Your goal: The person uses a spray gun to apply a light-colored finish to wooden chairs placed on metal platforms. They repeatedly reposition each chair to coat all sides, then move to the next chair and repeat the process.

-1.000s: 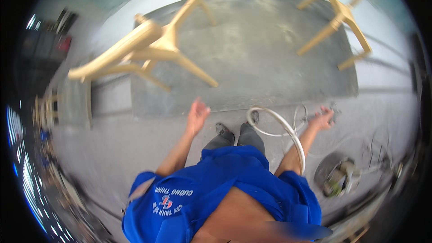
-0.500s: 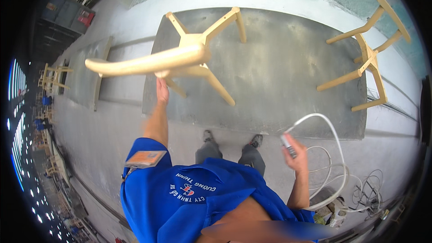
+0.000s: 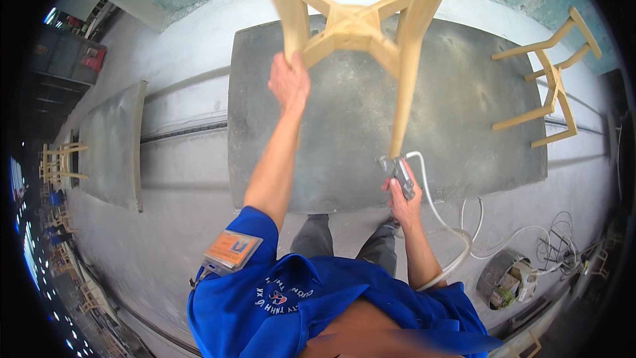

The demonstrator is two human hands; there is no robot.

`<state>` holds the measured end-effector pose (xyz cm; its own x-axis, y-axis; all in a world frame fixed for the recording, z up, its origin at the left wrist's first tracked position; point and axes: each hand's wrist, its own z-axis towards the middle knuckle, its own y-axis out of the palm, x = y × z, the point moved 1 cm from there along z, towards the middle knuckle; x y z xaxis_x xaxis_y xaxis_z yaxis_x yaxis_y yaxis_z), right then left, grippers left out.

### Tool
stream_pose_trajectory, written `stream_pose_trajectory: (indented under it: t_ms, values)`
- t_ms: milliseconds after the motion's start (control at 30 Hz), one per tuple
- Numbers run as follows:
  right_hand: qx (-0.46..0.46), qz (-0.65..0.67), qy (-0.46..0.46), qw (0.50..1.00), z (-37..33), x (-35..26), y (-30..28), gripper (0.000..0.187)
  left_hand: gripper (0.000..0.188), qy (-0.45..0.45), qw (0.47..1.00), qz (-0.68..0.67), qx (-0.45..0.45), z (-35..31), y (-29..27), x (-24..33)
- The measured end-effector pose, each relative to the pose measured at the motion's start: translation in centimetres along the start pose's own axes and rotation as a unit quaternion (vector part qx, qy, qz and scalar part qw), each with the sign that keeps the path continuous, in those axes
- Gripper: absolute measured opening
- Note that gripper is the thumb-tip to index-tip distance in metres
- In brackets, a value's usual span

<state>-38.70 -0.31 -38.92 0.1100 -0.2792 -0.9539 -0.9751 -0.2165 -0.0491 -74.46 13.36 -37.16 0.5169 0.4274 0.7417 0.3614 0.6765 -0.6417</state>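
A pale wooden chair frame (image 3: 354, 25) is tilted up above the grey tabletop (image 3: 470, 113), its long legs or posts reaching toward me. My left hand (image 3: 289, 83) is closed round the left post, near the crossed seat rails. In my right hand (image 3: 404, 202) is a grey pistol-shaped air gun (image 3: 401, 180), fed by a white hose (image 3: 432, 208). The air gun's head sits right by the lower end of the chair's right post; whether they touch I cannot tell.
Another wooden chair frame (image 3: 553, 79) lies on the table's right end. A second grey table (image 3: 112, 146) stands to the left, with a wooden frame (image 3: 63, 162) beyond it. On the floor at right are a round bin (image 3: 491, 285) and tangled hoses and cables (image 3: 562, 245).
The chair frame has been turned and lifted, its posts now toward me. My left hand has shifted right and grips a post. My right hand has brought the air gun left and forward to the chair.
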Motion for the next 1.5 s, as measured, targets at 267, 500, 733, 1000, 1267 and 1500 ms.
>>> stream_pose_trajectory:
  t_ms: [267, 500, 733, 1000, 1267, 1500]
  values:
    - [0.123, 0.24, -0.014, 0.963, 10.5, 0.1, 11.1, 0.046, 0.072, 0.145, 0.971, -0.086, -0.167, 0.1, 0.7, -2.8]
    - [0.118, 0.468, -0.034, 0.875, 24.3, -2.1, 18.3, 0.025, 0.064, 0.058, 0.98, -0.017, -0.189, -1.6, 1.9, -7.0]
    - [0.149, 0.403, 0.09, 0.899, 21.4, 3.2, 19.4, 0.036, 0.067, 0.028, 0.975, -0.038, -0.218, 0.7, 0.9, -2.9]
    - [0.225, 0.38, 0.057, 0.895, 16.3, 4.7, 15.3, 0.027, 0.078, 0.055, 0.979, -0.043, -0.19, 1.7, 1.4, -2.7]
    - [0.24, 0.439, 0.028, 0.865, 23.1, -0.5, 15.4, 0.02, 0.069, 0.1, 0.984, -0.011, -0.146, 5.6, 3.1, -1.3]
    - [0.167, 0.603, 0.022, 0.78, 26.6, -1.8, 17.7, 0.024, 0.063, 0.108, 0.984, -0.022, -0.139, 9.7, 4.1, 1.6]
